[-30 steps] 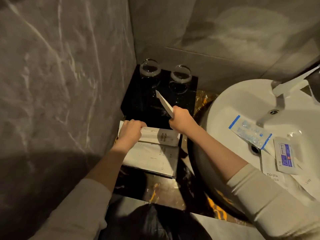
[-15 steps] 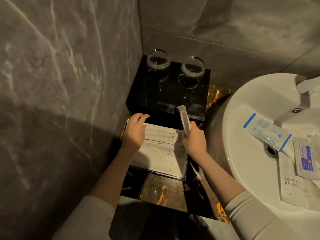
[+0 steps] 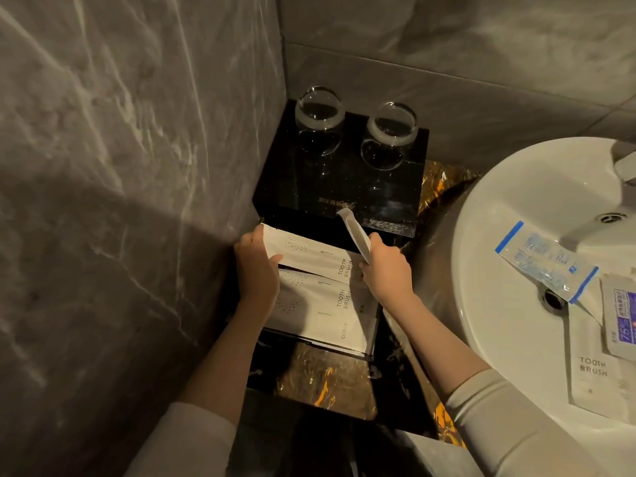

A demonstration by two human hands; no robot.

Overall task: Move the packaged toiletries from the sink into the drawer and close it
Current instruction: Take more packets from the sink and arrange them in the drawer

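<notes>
Left hand (image 3: 256, 270) shifted, lifting toothbrush packet (image 3: 309, 251) | right hand (image 3: 385, 270) pinches sachet (image 3: 356, 235), upright, tip leaning left

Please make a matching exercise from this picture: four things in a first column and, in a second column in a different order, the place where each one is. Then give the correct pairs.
Things
1. two glasses
2. blue-edged clear packet
3. comb packet
4. slim white packet

Places
A. in the white sink, near the drain
B. lying in the open drawer
C. held in the right hand, above the drawer
D. on top of the black box, by the wall

Pairs: 1-D, 2-A, 3-B, 4-C
</notes>
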